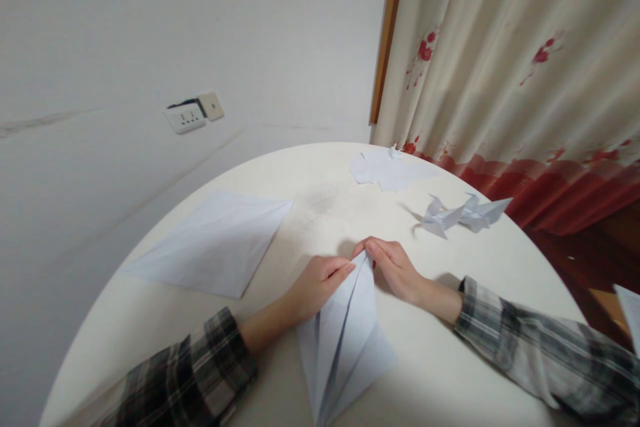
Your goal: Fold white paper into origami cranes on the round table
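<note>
A long, pointed, partly folded white paper (pixel 345 337) lies on the round white table (pixel 450 360) in front of me. My left hand (pixel 315 287) rests on its left edge, fingers curled and pressed near the tip. My right hand (pixel 395 270) pinches the paper's tip from the right, fingers together. Both forearms wear plaid sleeves.
A flat, creased white sheet (pixel 215 240) lies at the left of the table. A folded paper crane (pixel 460 213) and a crumpled paper piece (pixel 387 169) sit at the far right. Behind are a white wall with a socket (pixel 186 117) and a flowered curtain (pixel 510 60).
</note>
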`<state>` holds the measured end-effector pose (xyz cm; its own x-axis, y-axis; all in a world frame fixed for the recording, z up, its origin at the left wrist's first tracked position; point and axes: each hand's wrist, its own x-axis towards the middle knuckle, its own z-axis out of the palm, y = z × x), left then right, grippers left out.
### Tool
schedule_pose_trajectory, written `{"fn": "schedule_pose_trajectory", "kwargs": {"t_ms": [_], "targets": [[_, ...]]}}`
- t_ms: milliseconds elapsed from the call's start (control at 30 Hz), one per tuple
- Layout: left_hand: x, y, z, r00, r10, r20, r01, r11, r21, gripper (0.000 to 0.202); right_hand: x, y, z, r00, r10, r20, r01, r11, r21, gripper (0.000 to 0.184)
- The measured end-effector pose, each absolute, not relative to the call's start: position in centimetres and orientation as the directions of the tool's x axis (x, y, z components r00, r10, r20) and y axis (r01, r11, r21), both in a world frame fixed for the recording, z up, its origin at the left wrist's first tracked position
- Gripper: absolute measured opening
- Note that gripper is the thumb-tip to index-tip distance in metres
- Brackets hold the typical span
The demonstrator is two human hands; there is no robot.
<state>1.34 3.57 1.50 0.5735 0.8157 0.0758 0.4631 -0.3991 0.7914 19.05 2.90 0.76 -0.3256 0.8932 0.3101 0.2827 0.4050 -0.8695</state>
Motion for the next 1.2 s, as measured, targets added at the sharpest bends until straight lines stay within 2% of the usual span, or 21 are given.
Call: {"fn": "schedule_pose_trajectory", "kwargs": {"t_ms": [233,400,533,667,933,1200], "targets": [[1.4,3.5,1.6,0.553,0.831,0.059,0.465,-0.366,0.806,0.036,19.0,3.1,0.7,-0.321,0.895,0.309,0.340,0.413,-0.845,0.046],[1.4,3.5,1.6,0.548,0.832,0.080,0.461,-0.381,0.802,0.037,19.0,3.3,0.5,-0.334,0.874,0.353,0.311,0.456,-0.834,0.030],[1.4,3.6,1.4,0.558,0.826,0.078,0.464,-0.388,0.796,0.036,19.0,3.3,0.3,-0.344,0.864,0.368,0.292,0.471,-0.832,0.024],[1.3,3.8,1.0,0.565,0.822,0.073,0.448,-0.380,0.810,0.029,19.0,3.2,0.3,-0.348,0.863,0.367,0.290,0.471,-0.833,0.026],[1.2,4.0,0.5,0.517,0.852,0.085,0.458,-0.359,0.813,0.037,18.7,3.1,0.7,-0.309,0.892,0.330,0.370,0.432,-0.822,0.033],[1.3,3.9,0.8,0.504,0.862,0.059,0.457,-0.323,0.829,0.031,18.9,3.0,0.7,-0.330,0.883,0.333,0.351,0.442,-0.825,0.033]]}}
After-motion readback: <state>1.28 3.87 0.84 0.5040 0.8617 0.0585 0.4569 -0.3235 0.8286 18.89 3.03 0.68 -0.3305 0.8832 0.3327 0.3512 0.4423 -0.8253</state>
